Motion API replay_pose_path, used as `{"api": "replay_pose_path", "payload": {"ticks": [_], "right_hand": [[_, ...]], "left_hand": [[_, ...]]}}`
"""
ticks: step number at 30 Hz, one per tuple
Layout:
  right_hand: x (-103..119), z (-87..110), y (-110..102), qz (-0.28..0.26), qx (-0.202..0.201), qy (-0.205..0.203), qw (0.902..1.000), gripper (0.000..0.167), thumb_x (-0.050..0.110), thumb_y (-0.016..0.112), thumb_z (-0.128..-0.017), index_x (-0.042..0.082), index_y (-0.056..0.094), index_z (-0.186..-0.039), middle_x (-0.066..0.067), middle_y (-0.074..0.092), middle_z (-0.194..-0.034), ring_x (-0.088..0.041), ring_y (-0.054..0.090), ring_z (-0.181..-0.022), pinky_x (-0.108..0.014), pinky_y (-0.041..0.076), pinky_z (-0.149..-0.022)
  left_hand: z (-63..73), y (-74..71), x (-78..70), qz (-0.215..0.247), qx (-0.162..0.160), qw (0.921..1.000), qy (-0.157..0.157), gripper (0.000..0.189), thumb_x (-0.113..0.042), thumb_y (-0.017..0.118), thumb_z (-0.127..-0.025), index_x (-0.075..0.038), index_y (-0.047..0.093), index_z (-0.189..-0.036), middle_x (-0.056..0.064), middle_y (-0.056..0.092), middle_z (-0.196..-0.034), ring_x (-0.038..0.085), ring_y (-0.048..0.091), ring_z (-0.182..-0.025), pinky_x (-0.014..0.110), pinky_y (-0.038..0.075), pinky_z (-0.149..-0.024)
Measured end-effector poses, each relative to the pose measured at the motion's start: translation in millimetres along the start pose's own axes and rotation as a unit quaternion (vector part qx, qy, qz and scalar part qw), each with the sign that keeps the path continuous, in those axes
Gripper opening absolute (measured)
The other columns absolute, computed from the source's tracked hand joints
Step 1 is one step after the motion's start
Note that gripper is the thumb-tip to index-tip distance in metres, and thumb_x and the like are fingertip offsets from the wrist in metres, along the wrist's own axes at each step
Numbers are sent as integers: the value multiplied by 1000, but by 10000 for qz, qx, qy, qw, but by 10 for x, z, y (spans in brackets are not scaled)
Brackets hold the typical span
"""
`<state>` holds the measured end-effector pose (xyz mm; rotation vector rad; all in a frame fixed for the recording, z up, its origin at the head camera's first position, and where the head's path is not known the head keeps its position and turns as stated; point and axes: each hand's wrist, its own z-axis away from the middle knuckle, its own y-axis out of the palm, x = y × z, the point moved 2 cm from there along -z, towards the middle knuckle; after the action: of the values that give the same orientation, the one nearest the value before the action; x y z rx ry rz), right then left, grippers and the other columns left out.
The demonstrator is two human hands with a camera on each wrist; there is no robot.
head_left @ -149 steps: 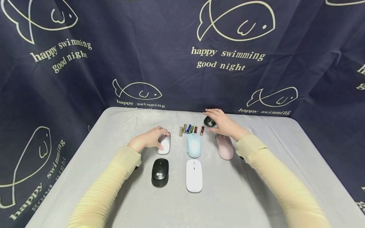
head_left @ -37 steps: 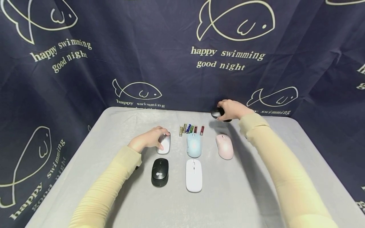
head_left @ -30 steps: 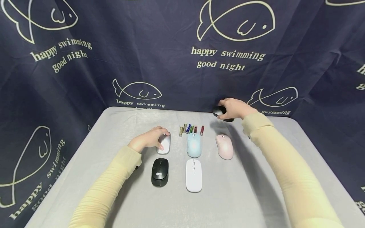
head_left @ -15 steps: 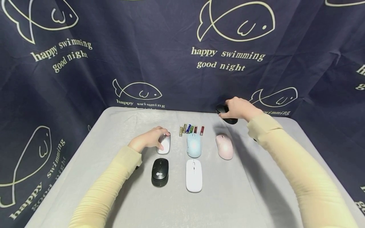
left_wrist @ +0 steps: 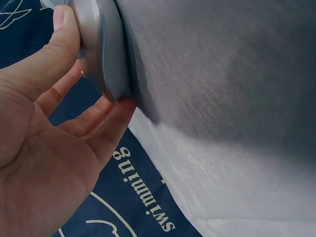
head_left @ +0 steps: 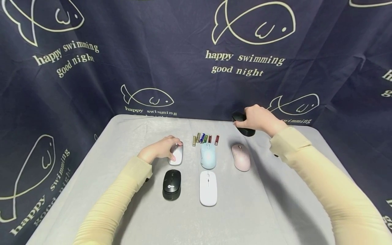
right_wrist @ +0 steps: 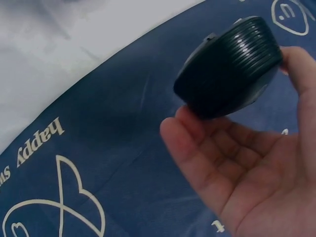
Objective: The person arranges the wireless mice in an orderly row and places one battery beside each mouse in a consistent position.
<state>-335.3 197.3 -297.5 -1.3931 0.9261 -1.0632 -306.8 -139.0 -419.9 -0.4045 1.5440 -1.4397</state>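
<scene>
In the head view my left hand (head_left: 162,149) holds a silver mouse (head_left: 179,154) on the table, thumb on its near part and fingers at its far end. The left wrist view shows the thumb and fingertips on opposite sides of this mouse (left_wrist: 111,54). At the back right, my right hand (head_left: 260,119) grips a black mouse (head_left: 237,117), raised at the table's far edge. In the right wrist view the black mouse (right_wrist: 227,69) is tilted, its ribbed side showing, between thumb and fingers.
A second black mouse (head_left: 172,183), a white mouse (head_left: 208,190), a light blue mouse (head_left: 208,156) and a pink mouse (head_left: 241,158) lie on the grey-covered table (head_left: 239,214). Several batteries (head_left: 202,138) stand in a row behind the blue one. A dark blue fish-print curtain (head_left: 183,61) surrounds the table.
My right hand has taken the black mouse up from beside the batteries and carried it right and back, tilting it; over the last half second it barely moves. The left hand has stayed put.
</scene>
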Motion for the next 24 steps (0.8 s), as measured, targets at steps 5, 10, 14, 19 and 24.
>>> {"api": "replay_pose_path", "payload": {"ticks": [5, 10, 14, 19, 24], "right_hand": [[38, 94, -9, -104, 87, 239, 9996, 50, 55, 63, -76, 7, 54, -68, -8, 56, -65, -25, 54, -58, -36, 44, -57], [46, 206, -16, -275, 202, 528, 9980, 53, 58, 61, -77, 6, 58, -66, -8, 59, -67, -25, 56, -64, -38, 46, -61], [46, 298, -6, -281, 213, 680, 9971, 56, 59, 61, -77, 4, 61, -70, -11, 61, -71, -29, 58, -70, -42, 47, -64], [55, 427, -3, -177, 195, 742, 9969, 56, 59, 60, -78, 3, 62, -69, -11, 60, -68, -31, 57, -67, -42, 46, -62], [122, 578, 1, -4, 31, 724, 9974, 54, 57, 58, -79, 4, 57, -65, -14, 58, -70, -34, 58, -66, -46, 47, -64]], "left_hand": [[4, -4, -2, 9, 22, 10000, -30, 64, -12, 81, -67, -5, 56, -126, 19, 49, -131, 34, 44, -124, 44, 35, -107], [-4, 2, 4, 27, 30, 10000, -49, 64, -11, 81, -67, -4, 56, -126, 18, 49, -131, 33, 43, -124, 43, 34, -108], [-14, 8, 17, 27, 20, 10000, -35, 64, -11, 81, -67, -4, 56, -125, 18, 49, -131, 33, 44, -124, 43, 34, -108], [-4, -7, 5, 26, -6, 10000, 13, 63, -10, 81, -67, -4, 56, -125, 19, 49, -131, 34, 43, -124, 43, 34, -108], [7, -12, -9, 33, -15, 10000, 70, 63, -10, 81, -67, -3, 56, -124, 19, 49, -131, 35, 43, -124, 44, 34, -107]]}}
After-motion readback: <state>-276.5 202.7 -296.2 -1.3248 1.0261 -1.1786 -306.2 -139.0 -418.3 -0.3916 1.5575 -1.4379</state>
